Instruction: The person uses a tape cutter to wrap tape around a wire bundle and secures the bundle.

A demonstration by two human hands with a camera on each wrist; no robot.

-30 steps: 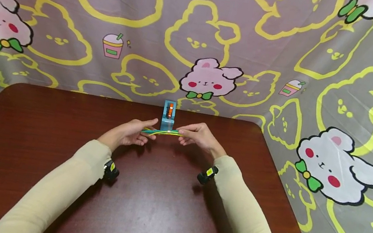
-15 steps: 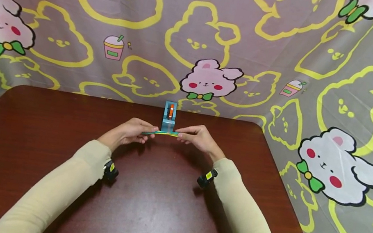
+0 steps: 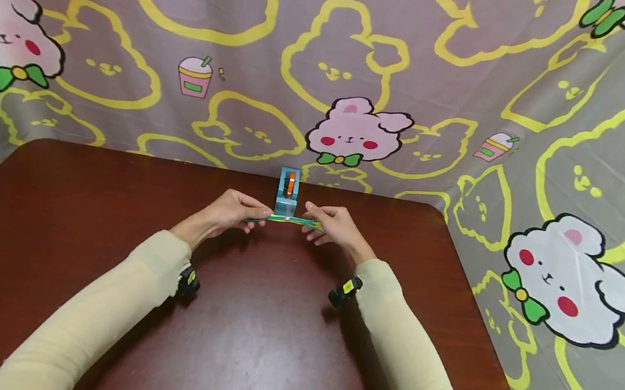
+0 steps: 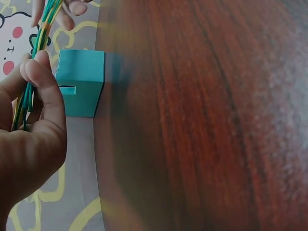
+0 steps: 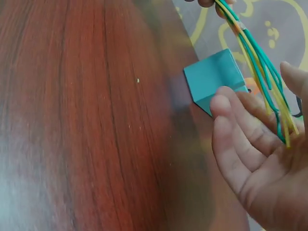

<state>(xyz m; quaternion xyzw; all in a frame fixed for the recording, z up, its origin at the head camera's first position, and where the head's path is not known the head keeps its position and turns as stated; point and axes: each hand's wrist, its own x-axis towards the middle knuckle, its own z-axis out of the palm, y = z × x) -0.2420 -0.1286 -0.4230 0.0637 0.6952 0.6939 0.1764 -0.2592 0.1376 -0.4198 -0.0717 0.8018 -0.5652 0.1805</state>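
Note:
A bundle of thin green and yellow wires spans the gap between both hands, in front of a teal tape dispenser. My left hand pinches the left end between thumb and fingers, as the left wrist view shows, where the wires run up past the fingertips. The right hand has its thumb lifted away and its fingers extended, with the loose wire ends lying over them toward the palm. A shiny clear patch shows near the middle of the bundle.
An orange roll sits in the dispenser, near the far edge of the dark brown wooden table. Behind and to the right hangs a grey curtain with yellow outlines and cartoon rabbits.
One second ago the left thumb was raised; it came down on the wires and pinches them now. The right hand pinched its end earlier; its thumb has since lifted off.

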